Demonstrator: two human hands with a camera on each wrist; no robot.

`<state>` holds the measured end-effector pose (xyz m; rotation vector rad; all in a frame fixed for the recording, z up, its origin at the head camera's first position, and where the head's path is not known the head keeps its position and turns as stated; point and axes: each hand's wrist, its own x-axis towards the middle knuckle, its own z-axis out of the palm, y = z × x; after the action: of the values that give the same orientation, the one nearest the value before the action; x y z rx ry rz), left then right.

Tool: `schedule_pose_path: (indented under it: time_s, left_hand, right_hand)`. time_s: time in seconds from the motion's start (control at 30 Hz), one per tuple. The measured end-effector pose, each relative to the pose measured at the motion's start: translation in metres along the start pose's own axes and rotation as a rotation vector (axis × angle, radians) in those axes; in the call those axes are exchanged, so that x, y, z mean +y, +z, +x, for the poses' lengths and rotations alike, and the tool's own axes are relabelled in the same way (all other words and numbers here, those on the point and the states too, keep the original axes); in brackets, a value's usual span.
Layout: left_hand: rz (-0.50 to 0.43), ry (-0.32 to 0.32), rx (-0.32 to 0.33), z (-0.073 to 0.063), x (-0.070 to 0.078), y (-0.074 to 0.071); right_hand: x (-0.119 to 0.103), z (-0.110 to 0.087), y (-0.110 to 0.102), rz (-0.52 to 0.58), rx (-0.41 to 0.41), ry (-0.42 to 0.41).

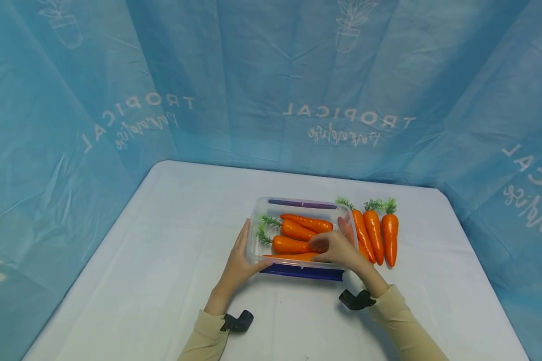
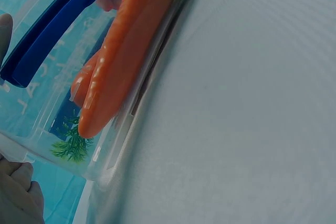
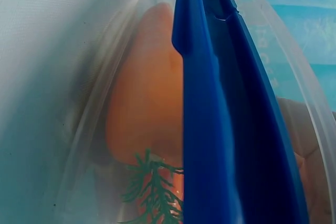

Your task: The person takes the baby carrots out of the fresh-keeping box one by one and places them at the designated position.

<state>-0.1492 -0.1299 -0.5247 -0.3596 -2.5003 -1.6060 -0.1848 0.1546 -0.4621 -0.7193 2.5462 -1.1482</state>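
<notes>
A clear plastic box (image 1: pixel 258 205) with blue side latches (image 1: pixel 298 272) contains several orange carrots (image 1: pixel 289 245) with green tops. My left hand (image 1: pixel 238 263) holds the box's near left corner, fingers along the left wall and thumb over the front rim. My right hand (image 1: pixel 339 249) reaches in over the right part, thumb and curled fingers at the thick end of the front carrot (image 1: pixel 284 256). That carrot lies along the front wall and shows through the plastic in both wrist views. In the right wrist view, the blue latch (image 3: pixel 226 103) hides most of the right hand.
To the right of the box, three more carrots (image 1: pixel 374 235) lie side by side on the white table (image 1: pixel 176 240), tops pointing away. A blue printed curtain (image 1: pixel 262 90) hangs behind the table and at both sides. Black wrist cameras (image 1: pixel 239 321) sit on both wrists.
</notes>
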Motion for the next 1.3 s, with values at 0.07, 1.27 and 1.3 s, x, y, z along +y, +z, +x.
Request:
schedule_pose_path:
  time_s: [0.07, 1.27, 1.3]
  left_hand:
    - [0.001, -0.004, 0.0, 0.0, -0.0002, -0.0001]
    - [0.02, 0.009, -0.002, -0.0003, -0.0024, 0.001]
    - [0.021, 0.008, -0.002, -0.0002, -0.0024, 0.001]
  right_hand:
    - [0.0004, 0.0003, 0.0005, -0.019, -0.014, -0.001]
    - [0.0047, 0.0028, -0.0016, -0.105, -0.047, 0.035]
    - [0.0044, 0.0025, -0.0016, -0.108, -0.036, 0.029]
